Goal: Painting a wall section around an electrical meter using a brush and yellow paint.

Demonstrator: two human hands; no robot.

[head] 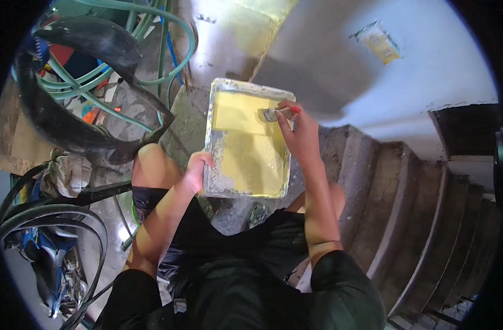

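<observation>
Before me is a rectangular paint tray, its rim crusted with dried paint. Yellow paint pools in the far part, and a thinner, streaked coat covers the near part. My left hand grips the tray's left side near the front, thumb over the rim. In my right hand is a paintbrush with a red-tipped handle. Its bristles point left, at the yellow paint near the tray's far right; whether they touch the surface I cannot tell.
Concrete stairs descend along the right. A partly painted wall rises ahead, with a yellow-daubed patch on it. Coiled green hose, a curved black plastic piece and black cables crowd the left.
</observation>
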